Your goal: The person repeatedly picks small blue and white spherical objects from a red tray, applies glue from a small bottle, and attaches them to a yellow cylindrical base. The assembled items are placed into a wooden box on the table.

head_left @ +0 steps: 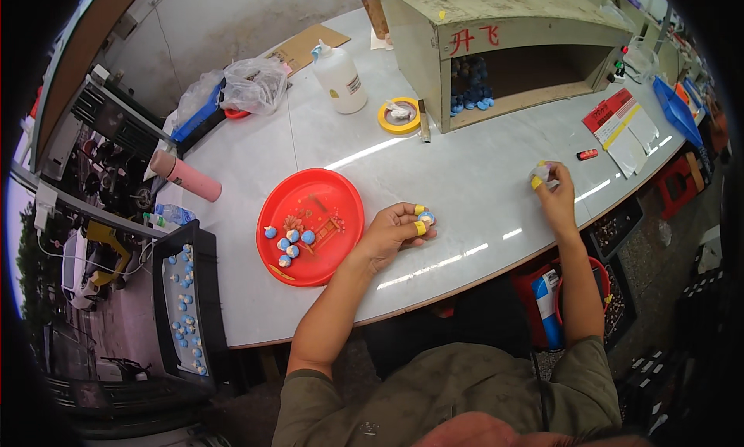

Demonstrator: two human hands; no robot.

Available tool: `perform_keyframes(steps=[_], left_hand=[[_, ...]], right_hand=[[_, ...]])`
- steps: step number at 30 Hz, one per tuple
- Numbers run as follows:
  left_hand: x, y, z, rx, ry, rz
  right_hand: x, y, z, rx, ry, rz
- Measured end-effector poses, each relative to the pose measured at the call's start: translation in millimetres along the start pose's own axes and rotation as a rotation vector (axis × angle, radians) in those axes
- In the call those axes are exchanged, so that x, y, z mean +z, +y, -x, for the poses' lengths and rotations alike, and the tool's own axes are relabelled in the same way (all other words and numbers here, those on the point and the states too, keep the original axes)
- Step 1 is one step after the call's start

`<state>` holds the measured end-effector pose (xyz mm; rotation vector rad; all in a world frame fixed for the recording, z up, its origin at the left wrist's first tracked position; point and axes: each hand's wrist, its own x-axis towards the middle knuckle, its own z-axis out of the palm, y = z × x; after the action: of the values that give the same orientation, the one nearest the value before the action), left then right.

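Note:
My left hand (395, 234) is closed in a pinch over the middle of the table, with yellow tape on its fingertips. Between thumb and finger it holds a small blue and white figure (427, 218). Off to the right, my right hand (553, 190) is raised above the tabletop, its taped fingers pinched on a crumpled white wipe (540, 172). Left of my left forearm lies a round red plate (350, 197) with gold prints. Several small blue and white figures (293, 235) of the same kind rest in it.
A black tray (160, 292) with more figures stands at the table's left end. Near it are a pink flask (186, 176) and a water bottle (175, 214). Farther back are a white squeeze bottle (339, 79), a yellow tape roll (389, 125) and a beige metal booth (422, 67). A red lighter (587, 154) lies at right.

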<state>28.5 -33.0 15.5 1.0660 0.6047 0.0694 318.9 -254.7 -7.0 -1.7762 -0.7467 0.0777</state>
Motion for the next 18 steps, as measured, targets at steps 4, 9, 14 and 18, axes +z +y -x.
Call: perform_keyframes(steps=[4,9,14,18], left_hand=[[-1,-3,-2,0.021,-0.005,0.006],[-1,-4,-4,0.014,0.021,0.045],[0,-2,-2,0.012,0.06,0.114],[-4,-4,-3,0.022,0.051,0.124]], right_hand=[[-21,35,-20,0.023,0.082,0.215],[-16,27,-12,-0.085,0.282,0.262],[13,-37,16,-0.337,0.34,0.281],[81,-60,-28,-0.482,0.018,0.13]])
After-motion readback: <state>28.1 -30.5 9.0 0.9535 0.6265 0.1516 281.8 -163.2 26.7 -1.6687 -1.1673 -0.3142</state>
